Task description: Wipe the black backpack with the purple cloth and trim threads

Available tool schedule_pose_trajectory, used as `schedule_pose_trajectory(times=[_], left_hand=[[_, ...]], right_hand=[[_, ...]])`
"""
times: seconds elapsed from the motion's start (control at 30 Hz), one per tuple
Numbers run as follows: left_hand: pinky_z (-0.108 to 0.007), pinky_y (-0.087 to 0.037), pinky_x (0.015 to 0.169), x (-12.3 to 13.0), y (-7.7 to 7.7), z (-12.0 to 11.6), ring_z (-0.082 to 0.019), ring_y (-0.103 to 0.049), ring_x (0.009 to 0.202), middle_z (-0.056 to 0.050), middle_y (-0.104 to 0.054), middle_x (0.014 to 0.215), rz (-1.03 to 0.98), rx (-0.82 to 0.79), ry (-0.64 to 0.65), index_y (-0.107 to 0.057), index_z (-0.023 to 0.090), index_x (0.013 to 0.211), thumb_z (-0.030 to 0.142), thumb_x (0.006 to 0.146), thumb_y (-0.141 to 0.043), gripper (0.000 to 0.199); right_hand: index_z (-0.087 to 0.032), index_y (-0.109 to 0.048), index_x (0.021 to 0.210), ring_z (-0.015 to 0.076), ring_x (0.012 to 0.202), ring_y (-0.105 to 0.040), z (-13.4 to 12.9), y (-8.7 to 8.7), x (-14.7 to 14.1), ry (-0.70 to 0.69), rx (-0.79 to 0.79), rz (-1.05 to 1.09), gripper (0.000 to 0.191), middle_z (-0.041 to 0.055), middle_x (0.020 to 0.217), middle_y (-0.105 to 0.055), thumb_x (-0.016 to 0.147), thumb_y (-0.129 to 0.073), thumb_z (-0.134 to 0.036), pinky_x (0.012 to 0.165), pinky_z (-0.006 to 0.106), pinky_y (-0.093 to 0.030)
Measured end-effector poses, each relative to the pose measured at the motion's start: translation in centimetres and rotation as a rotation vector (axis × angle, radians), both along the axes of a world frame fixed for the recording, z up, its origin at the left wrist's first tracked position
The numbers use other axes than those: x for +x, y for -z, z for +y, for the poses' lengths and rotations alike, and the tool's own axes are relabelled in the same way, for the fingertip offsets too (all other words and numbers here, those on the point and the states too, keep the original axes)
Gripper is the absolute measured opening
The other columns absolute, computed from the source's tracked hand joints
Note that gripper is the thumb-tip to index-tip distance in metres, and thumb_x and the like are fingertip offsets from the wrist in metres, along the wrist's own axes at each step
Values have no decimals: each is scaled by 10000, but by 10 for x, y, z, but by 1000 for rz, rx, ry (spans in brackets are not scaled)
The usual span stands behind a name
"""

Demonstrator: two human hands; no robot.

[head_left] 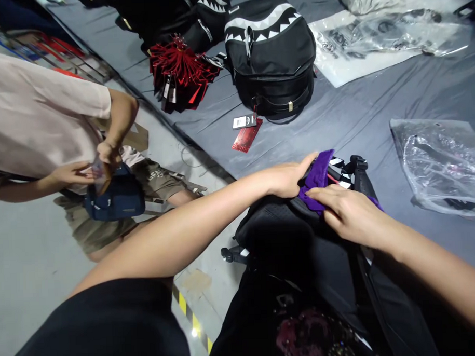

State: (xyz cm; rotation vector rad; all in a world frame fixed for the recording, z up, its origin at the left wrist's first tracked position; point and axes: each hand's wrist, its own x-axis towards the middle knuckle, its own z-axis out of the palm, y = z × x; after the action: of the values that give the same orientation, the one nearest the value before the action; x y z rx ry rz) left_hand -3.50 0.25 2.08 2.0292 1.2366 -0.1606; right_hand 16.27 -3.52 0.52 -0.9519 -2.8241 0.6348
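A black backpack point(286, 233) leans against me at the table's edge, its straps toward the right. At its top my left hand point(290, 179) grips a purple cloth point(318, 176), thumb raised along it; most of its fingers are hidden. My right hand point(346, 213) pinches the lower part of the same purple cloth between thumb and fingers. Beside the cloth, a black-and-white patterned part and a bit of red show behind my right hand. A black buckled strap end point(358, 164) sticks up past it.
On the grey-covered table point(352, 106) stands another black backpack point(272, 57) with a shark-teeth pattern and tags point(245, 128). Left of it lies a bundle of red-corded tags point(179, 71). Plastic bags point(443, 165) lie to the right. A person point(44, 122) with a blue bag stands at left.
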Motion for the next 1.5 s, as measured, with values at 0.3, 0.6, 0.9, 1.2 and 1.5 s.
schedule_pose_trajectory(times=[0.3, 0.6, 0.9, 1.2, 1.5], left_hand=[[-376, -458, 969, -3, 5, 1, -268, -557, 1225, -170, -527, 1417, -61, -1, -13, 74, 186, 1547, 186, 794, -555, 981], [-334, -475, 915, -5, 11, 5, -254, -602, 1143, -131, -593, 1342, -86, -9, -4, 48, 229, 1546, 219, 775, -563, 984], [-359, -489, 884, -2, 11, 6, -267, -619, 1105, -144, -595, 1331, 2, -16, -27, 56, 248, 1548, 132, 742, -534, 1005], [-328, -498, 856, -2, 8, 4, -258, -629, 1101, -143, -615, 1300, 24, 6, -26, 55, 212, 1553, 119, 777, -509, 965], [-330, -466, 960, -4, 11, 5, -249, -555, 1246, -142, -489, 1462, 39, 7, -15, 49, 228, 1554, 71, 727, -515, 1014]], right_hand=[[-130, -579, 1266, 227, 1112, -581, 21, -2, -1, -274, 15, -80, 450, 117, 1288, -631, 856, -410, -49, 931, 396, -434], [-162, -636, 1001, 224, 1009, -556, 38, -2, -14, -486, 195, -193, 216, 78, 1123, -695, 981, -421, -182, 975, 423, -317], [-162, -660, 1010, 189, 1004, -572, 37, 3, -3, -469, 224, -108, 241, 72, 1125, -683, 994, -419, -170, 910, 360, -366], [-146, -655, 811, 198, 720, -571, 33, 4, -30, -137, 470, -245, 280, 84, 777, -660, 949, -419, -205, 749, 381, -316], [-91, -723, 833, 247, 750, -676, 30, -13, -72, 177, 145, -565, 221, 171, 812, -719, 849, -517, -169, 589, 307, -377]])
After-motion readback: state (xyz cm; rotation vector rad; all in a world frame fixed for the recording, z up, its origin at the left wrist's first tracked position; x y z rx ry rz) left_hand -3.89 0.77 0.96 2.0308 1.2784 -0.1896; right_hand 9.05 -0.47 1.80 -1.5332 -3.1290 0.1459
